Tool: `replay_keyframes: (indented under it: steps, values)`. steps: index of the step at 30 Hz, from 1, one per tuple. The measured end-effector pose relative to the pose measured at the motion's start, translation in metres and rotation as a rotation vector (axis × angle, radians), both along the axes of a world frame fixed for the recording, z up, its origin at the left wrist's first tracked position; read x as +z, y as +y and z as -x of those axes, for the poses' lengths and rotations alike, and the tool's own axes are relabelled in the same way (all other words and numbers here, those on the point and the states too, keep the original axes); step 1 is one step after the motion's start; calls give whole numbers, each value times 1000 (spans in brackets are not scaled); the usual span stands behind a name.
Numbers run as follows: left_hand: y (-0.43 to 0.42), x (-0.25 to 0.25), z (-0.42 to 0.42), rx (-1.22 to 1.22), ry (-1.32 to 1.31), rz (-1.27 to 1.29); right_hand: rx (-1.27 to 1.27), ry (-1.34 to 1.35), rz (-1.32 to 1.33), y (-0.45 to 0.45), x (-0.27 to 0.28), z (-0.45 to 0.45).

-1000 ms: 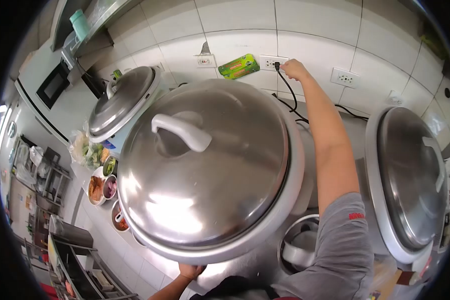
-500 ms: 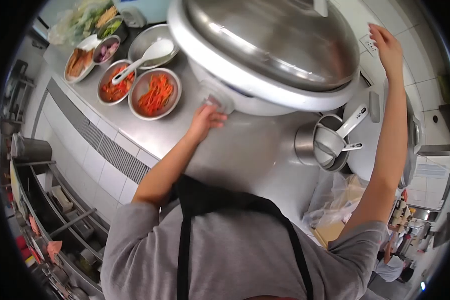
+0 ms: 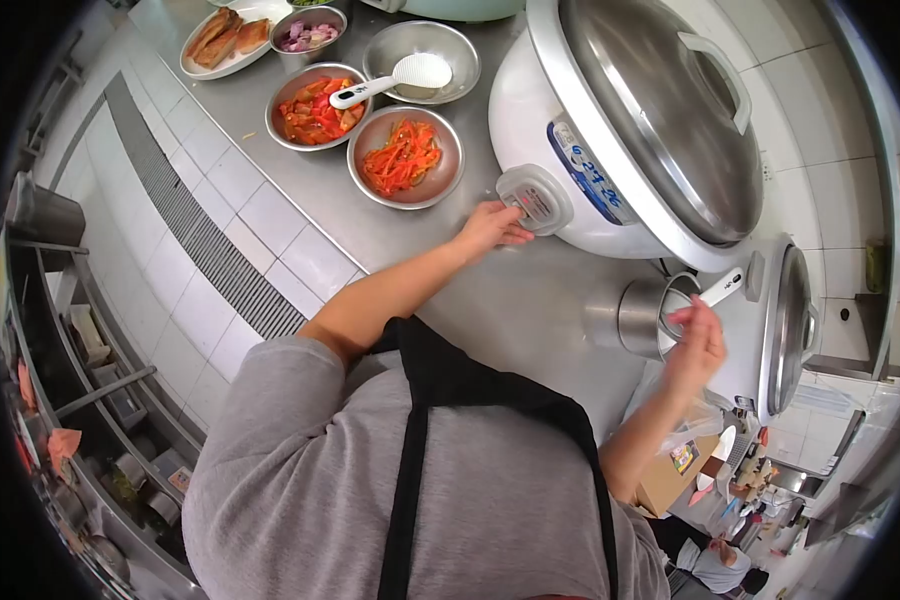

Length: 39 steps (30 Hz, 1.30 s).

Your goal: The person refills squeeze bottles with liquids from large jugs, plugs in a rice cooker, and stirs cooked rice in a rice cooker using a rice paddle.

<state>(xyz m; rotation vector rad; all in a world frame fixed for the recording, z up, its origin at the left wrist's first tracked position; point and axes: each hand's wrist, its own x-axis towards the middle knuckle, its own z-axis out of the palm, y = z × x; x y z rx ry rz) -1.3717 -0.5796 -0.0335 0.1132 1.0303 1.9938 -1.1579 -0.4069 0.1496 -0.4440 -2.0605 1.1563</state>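
My left hand [image 3: 493, 228] rests its extended fingers at the switch box [image 3: 536, 200] on the front of a large white rice cooker [image 3: 515, 115]. The cooker's domed metal lid [image 3: 660, 110] is closed. My right hand [image 3: 697, 352], a little blurred and with fingers loosely bent, is over the near edge of a metal pot [image 3: 642, 318]. White-handled utensils stand in that pot; one handle [image 3: 722, 288] sticks out beyond my fingers. The right hand holds nothing that I can make out.
Left of the cooker stand bowls of red pepper pieces [image 3: 310, 118] and carrot strips [image 3: 402, 158], a bowl [image 3: 375, 50] with a white rice paddle [image 3: 422, 70], chopped onions [image 3: 308, 36] and a plate of browned meat [image 3: 228, 40]. A second cooker [image 3: 788, 330] and cardboard box [image 3: 675, 475] are rightward. Another person [image 3: 715, 570] is behind.
My right hand has come down from beside the cooker's lid to the metal pot. The left hand stays at the switch box. The view has shifted, showing the cooker's front label.
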Motion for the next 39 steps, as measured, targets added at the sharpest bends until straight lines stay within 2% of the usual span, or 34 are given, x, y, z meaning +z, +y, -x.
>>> replay_keyframes:
  steps: [1,3,4,6,7,8,11,13,15,17,27,31,37,39]
  values:
    - [-1,-1,1,-10,0,26,-6,5,112,-12,-14,6]
    - [-4,1,3,-47,7,100,-80,56,587,-37,-50,23]
    - [-8,3,4,-75,21,144,-97,37,680,-52,-64,28]
    - [-16,16,-4,165,470,26,-62,14,869,-59,-91,37]
    - [-25,27,-10,286,709,252,-3,-7,972,-57,-99,42]
    - [-32,42,-8,424,936,483,-3,53,949,-57,-93,57]
    - [-25,98,30,294,1011,515,-162,99,897,-62,-76,82]
    - [-10,95,47,272,1100,424,-150,215,970,-59,-72,96]
    - [6,92,46,311,1015,363,-136,285,963,-50,-73,106]
    - [22,89,47,364,1061,382,-150,325,935,-40,-75,109]
    - [120,93,54,354,967,453,-174,424,947,53,-83,151]
    - [161,87,60,427,1051,436,-164,423,933,93,-88,164]
    - [204,80,83,444,1028,488,-86,394,895,123,-78,181]
    - [202,91,87,418,956,430,-97,340,921,133,-80,189]
